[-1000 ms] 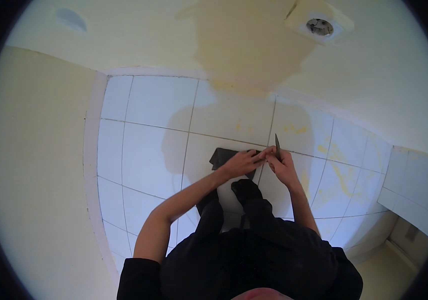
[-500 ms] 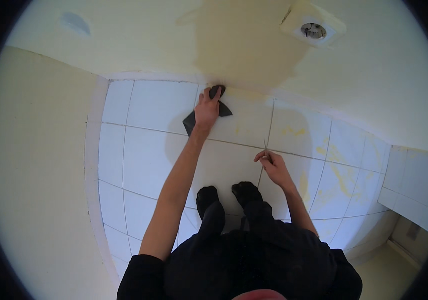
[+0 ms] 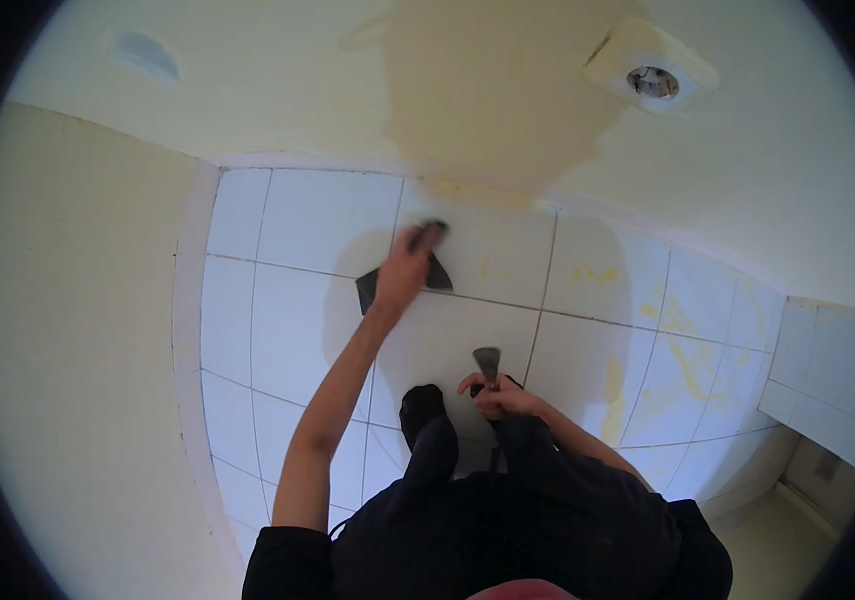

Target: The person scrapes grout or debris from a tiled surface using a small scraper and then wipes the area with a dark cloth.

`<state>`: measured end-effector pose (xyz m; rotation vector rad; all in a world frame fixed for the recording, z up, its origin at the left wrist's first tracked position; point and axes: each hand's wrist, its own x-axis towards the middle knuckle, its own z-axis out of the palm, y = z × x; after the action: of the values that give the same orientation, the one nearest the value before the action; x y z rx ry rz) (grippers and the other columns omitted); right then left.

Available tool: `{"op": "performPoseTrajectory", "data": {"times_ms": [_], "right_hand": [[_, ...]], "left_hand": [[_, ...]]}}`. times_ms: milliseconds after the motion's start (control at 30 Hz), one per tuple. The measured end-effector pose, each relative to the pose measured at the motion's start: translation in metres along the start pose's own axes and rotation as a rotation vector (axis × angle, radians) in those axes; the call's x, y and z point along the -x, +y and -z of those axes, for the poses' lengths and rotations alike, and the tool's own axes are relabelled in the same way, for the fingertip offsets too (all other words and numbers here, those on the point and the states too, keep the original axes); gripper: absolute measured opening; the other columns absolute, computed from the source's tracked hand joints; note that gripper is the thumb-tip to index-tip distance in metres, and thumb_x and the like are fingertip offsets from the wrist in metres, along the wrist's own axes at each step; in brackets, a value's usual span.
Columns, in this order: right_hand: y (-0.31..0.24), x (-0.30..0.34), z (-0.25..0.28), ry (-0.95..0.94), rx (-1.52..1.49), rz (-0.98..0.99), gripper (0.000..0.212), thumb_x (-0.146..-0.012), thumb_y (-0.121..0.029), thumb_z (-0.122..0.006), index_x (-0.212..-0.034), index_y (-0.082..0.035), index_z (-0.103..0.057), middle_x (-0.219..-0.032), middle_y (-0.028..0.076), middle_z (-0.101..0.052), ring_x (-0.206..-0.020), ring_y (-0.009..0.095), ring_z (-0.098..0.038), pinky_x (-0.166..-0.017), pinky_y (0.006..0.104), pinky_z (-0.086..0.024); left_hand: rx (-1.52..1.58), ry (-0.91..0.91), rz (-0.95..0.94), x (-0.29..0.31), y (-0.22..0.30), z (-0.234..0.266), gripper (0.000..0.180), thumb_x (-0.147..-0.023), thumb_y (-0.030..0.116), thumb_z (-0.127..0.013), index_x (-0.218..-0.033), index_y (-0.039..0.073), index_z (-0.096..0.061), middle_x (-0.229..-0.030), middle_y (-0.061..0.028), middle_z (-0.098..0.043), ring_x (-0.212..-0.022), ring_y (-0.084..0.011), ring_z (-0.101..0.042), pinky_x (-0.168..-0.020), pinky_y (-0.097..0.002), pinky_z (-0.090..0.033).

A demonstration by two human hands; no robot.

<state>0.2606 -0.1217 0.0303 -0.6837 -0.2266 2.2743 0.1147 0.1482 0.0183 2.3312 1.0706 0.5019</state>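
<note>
The left hand reaches far forward, fingers pressed down on a dark cloth lying flat on the white floor tiles; the cloth spreads out to both sides under the fingers; the right hand stays close to the body, clenched round a scraper, its blade pointing away from the fingers toward the stained wall; the left hand is nearer that wall.

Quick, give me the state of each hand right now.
Left hand: stretched out, gripping a dark cloth against the white floor tiles.
Right hand: closed around a scraper, blade pointing away.
</note>
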Motion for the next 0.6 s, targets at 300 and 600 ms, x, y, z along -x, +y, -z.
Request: {"op": "performPoseTrajectory", "data": {"times_ms": [300,600], "right_hand": [[0.000,-0.005,-0.009,0.118,0.293,-0.058,0.025,-0.096,-0.003,-0.053,-0.121,0.000,-0.057,-0.058,-0.008,-0.035,-0.047,0.003,-0.030,-0.044,0.0243,-0.021],[-0.004,-0.003,-0.018,0.056,0.343,-0.052,0.025,-0.096,-0.003,-0.053,-0.120,-0.002,-0.057,-0.059,-0.008,-0.033,-0.047,0.003,-0.030,-0.045,0.0239,-0.022]], "left_hand": [[0.181,0.394,0.366,-0.085,0.022,-0.059,0.049,-0.092,0.006,-0.057,-0.140,-0.001,-0.048,-0.131,-0.0288,-0.043,-0.108,-0.0472,-0.056,-0.092,-0.0490,-0.050],[0.804,-0.464,0.034,-0.050,0.107,-0.079,0.044,-0.096,0.008,-0.058,-0.139,0.015,-0.060,-0.120,-0.0144,-0.059,-0.114,-0.0261,-0.056,-0.103,-0.0342,-0.042]]}}
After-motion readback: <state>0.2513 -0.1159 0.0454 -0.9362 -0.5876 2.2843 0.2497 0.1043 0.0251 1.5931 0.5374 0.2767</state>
